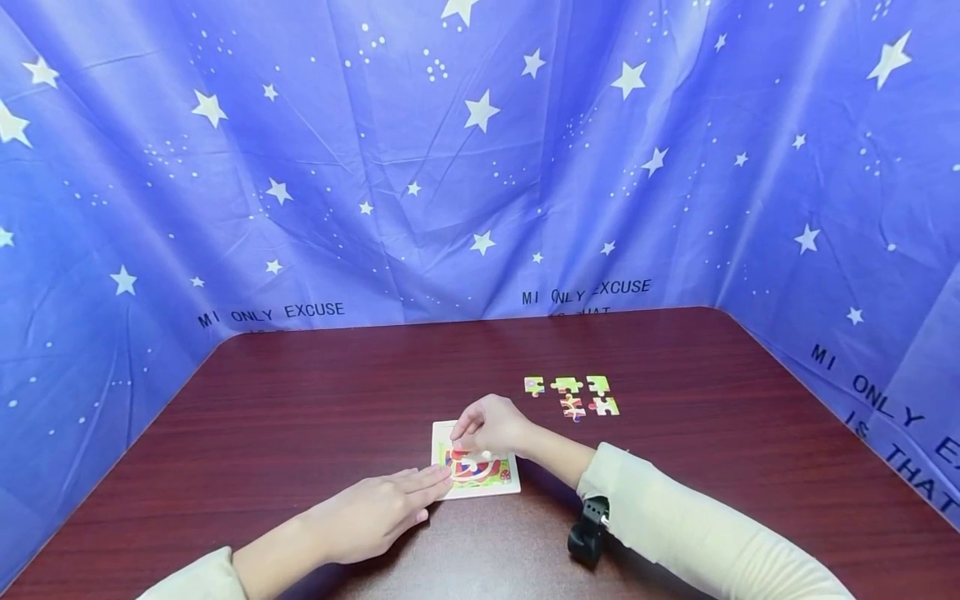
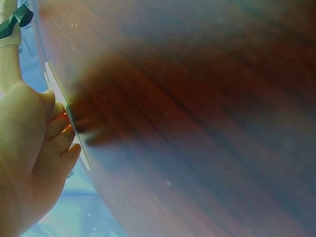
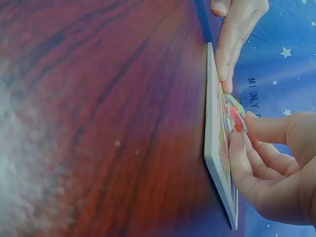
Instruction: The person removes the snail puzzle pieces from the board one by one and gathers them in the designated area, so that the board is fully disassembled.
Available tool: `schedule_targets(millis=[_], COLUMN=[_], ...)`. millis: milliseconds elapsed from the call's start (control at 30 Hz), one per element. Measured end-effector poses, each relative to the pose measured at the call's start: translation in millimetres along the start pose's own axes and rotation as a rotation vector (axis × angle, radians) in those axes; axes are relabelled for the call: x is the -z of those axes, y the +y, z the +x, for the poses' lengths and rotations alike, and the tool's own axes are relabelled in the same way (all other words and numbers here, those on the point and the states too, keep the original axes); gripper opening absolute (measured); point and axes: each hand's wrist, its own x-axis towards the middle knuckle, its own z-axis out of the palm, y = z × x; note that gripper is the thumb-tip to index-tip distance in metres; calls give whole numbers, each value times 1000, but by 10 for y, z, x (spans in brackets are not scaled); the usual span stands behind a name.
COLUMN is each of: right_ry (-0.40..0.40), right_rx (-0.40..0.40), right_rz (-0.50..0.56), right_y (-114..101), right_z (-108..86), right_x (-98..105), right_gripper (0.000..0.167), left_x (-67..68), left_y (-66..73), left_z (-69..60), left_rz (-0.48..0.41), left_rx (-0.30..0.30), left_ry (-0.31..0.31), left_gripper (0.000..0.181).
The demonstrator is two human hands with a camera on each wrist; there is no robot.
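Observation:
A small white-framed jigsaw puzzle board [image 1: 513, 489] lies on the table, its colourful picture partly filled in. Over its upper part, my right hand [image 1: 491, 423] pinches a puzzle piece [image 3: 237, 119] with red and green on it between thumb and fingers. The right wrist view has that piece tilted up from the board's surface. My left hand [image 1: 375, 512] rests its extended fingers on the board's lower left edge. The right hand hides the top of the picture in the head view. Edge-on, the board [image 2: 60, 91] shows beside my left fingers in the left wrist view.
Several loose puzzle pieces [image 1: 568, 385] lie in two rough rows on the dark red wooden table [image 1: 337, 383], beyond the board to the right. A blue star-patterned curtain [image 1: 420, 242] surrounds the table's back and sides. A black device [image 1: 587, 533] hangs at my right wrist.

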Motion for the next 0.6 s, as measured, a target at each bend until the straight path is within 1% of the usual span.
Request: schedule_targets(millis=[167,333,600], right_ry=[-6,-21,-22], right_rx=[-16,-16,-10], right_rz=[23,20,6], right_y=[15,20,13], right_z=[11,15,5], right_x=[-6,-8,-15], right_gripper=[6,10,7], left_x=[4,27,55], left_y=[-4,6,14], left_z=[3,4,13], left_rz=[-5,-4,-13], left_rx=[-2,-6,-4], left_ry=[-6,-7,-17], left_gripper=[40,40,40])
